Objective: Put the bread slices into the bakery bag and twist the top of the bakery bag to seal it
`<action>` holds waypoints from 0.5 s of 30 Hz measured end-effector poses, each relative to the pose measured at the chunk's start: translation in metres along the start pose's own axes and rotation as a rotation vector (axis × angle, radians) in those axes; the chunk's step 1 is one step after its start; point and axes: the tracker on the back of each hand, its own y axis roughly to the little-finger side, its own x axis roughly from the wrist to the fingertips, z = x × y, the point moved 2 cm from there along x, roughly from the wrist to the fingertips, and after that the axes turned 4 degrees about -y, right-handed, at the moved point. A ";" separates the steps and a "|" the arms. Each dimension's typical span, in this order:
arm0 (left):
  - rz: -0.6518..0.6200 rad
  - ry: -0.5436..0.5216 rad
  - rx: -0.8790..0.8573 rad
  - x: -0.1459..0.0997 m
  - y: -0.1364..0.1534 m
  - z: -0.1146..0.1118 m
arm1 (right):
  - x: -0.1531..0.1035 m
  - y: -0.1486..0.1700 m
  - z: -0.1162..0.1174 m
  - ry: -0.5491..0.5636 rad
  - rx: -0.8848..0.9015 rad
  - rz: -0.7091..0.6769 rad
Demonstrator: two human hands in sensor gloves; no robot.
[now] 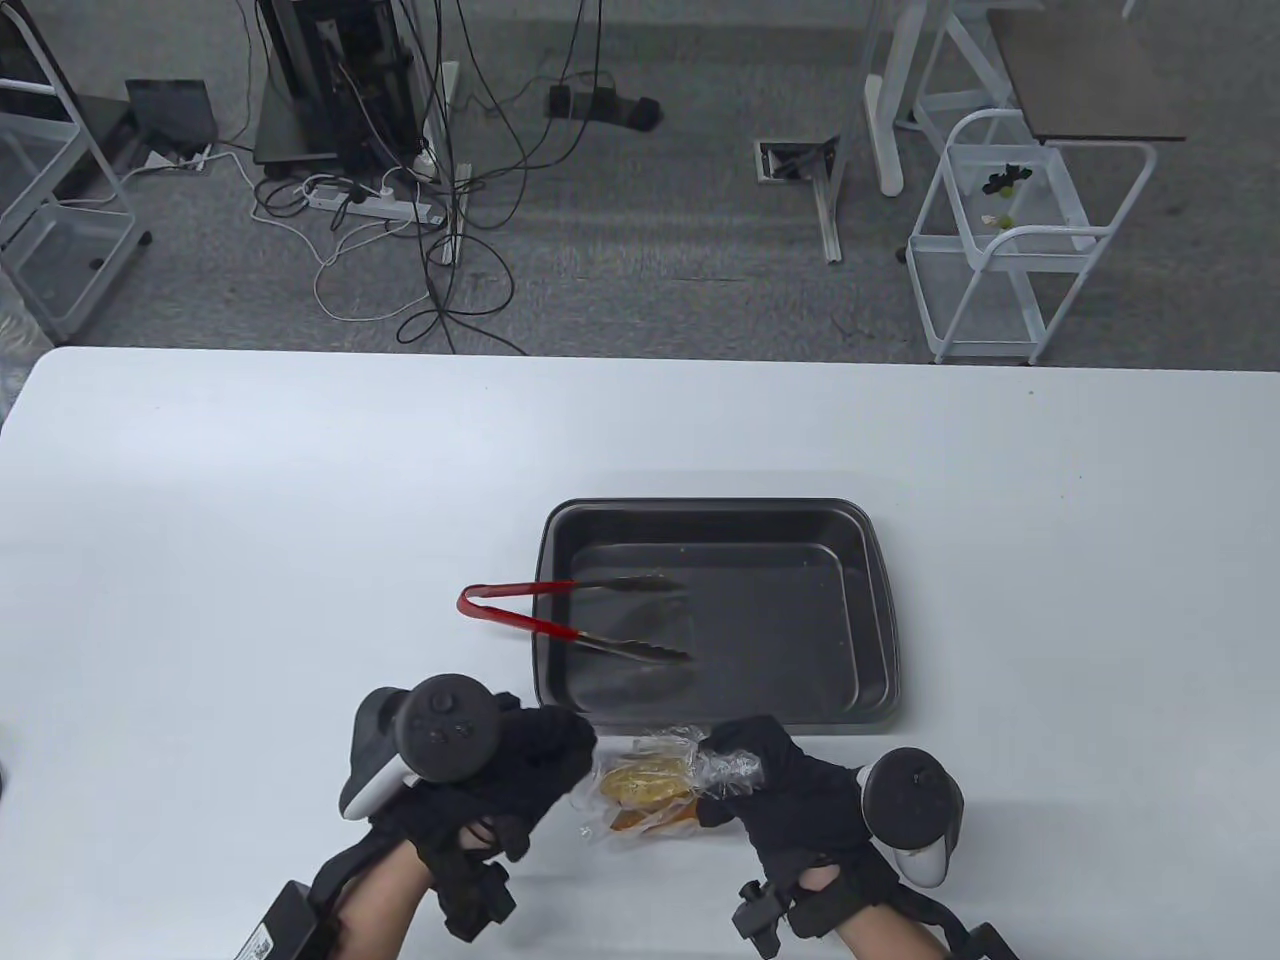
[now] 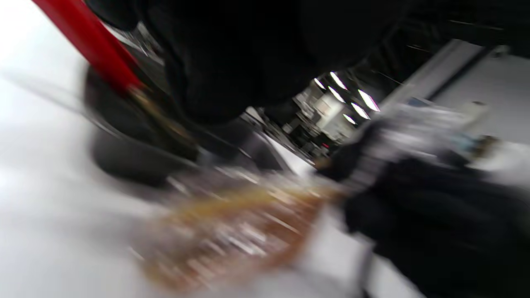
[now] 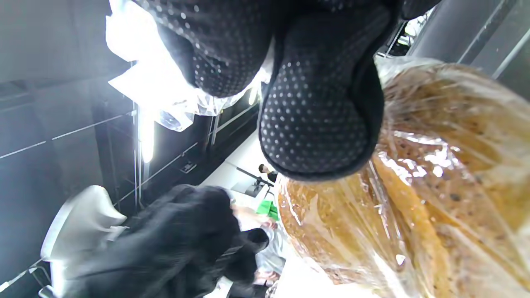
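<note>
Counter [image 1: 250,520], white and broad, fills the lower half of the table view. On it, near the middle, sits a dark baking tray [image 1: 870,620], with red-handled tongs [image 1: 520,620] lying across its nine o'clock rim, handle loop out over the counter and metal tips inside the tray. At six o'clock from the tray, just off its near rim, the clear bakery bag [image 1: 650,785] lies between the two hands, with the brown bread slices [image 1: 640,782] visible through the plastic. The left hand [image 1: 520,770] is at the bag's nine o'clock end, its fingers curled against the plastic there; whether they actually grip it I cannot tell, and the left wrist view is too blurred to settle it. The right hand [image 1: 780,790] is at the bag's three o'clock end, fingers clenched round the gathered, crinkled top of the bag. In the right wrist view the dotted glove fingers [image 3: 319,116] press against bunched plastic, with the wrapped slices just beside them at four o'clock.
</note>
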 end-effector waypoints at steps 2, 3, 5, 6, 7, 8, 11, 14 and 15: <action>-0.025 0.048 -0.107 0.001 -0.014 -0.010 | -0.001 0.001 -0.001 0.012 0.018 -0.002; -0.054 0.102 -0.187 0.004 -0.019 -0.016 | 0.000 0.002 -0.003 0.017 0.026 -0.007; -0.040 0.131 -0.289 0.007 -0.022 -0.024 | -0.001 0.003 -0.005 0.014 0.049 -0.012; -0.013 0.106 -0.287 0.010 -0.022 -0.027 | -0.003 0.002 -0.005 0.028 0.081 -0.018; 0.031 0.042 -0.233 0.013 -0.020 -0.029 | -0.004 0.001 -0.005 0.029 0.097 -0.024; 0.056 -0.015 -0.179 0.015 -0.019 -0.030 | -0.005 -0.001 -0.005 0.032 0.102 -0.027; 0.090 -0.186 -0.125 0.020 -0.018 -0.036 | -0.008 -0.004 -0.005 0.073 0.083 -0.041; 0.088 -0.263 -0.171 0.024 -0.019 -0.048 | -0.009 -0.003 -0.004 0.085 0.111 -0.015; 0.083 -0.313 -0.169 0.024 -0.021 -0.051 | -0.009 -0.002 -0.003 0.086 0.111 -0.004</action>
